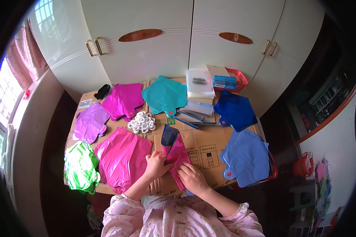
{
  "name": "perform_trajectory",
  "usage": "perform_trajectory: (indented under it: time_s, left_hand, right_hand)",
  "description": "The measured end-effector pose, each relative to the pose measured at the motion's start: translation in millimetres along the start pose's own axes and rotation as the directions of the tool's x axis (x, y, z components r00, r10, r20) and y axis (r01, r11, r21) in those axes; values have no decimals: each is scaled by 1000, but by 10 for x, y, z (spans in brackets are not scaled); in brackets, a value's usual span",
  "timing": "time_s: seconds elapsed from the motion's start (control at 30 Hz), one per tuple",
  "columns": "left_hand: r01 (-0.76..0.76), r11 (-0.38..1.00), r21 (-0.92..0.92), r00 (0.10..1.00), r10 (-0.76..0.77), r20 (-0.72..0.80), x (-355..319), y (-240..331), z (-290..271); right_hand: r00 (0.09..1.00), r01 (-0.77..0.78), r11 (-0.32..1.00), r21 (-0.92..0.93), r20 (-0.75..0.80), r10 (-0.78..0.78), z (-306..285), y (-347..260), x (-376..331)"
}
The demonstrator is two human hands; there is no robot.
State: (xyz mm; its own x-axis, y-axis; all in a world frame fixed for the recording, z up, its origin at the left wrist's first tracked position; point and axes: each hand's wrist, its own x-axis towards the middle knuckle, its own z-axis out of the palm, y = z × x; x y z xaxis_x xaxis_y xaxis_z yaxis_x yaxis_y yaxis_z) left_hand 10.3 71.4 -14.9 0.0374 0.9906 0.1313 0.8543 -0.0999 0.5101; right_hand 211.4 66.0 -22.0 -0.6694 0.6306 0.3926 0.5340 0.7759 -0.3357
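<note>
A magenta foil balloon (177,149), flat and folded into a long narrow strip with a dark grey-blue part at its far end, lies in front of me on the cardboard. My left hand (157,164) pinches its left edge with curled fingers. Lower down on the right side, my right hand (191,177) grips the strip, fingers over it. Close to my left hand is a stack of pink flat foil balloons (122,158). Beyond the strip sits a pile of small white ribbon rolls (141,122).
More flat foil stacks ring the cardboard-covered table: green (81,166), lilac (91,122), purple (123,100), teal (164,96), dark blue (235,110) and light blue (246,158). Clear bags (197,110), blue-edged packets (224,81) and a red basket (241,79) stand at the back, before white cabinets (146,55).
</note>
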Motion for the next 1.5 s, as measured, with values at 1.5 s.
perform_trajectory:
  time_s: [1.5]
  left_hand:
    - [-345,936,71,914,352,-200,-18,57,47]
  right_hand:
    - [979,-178,979,-101,-117,167,-36,4,17]
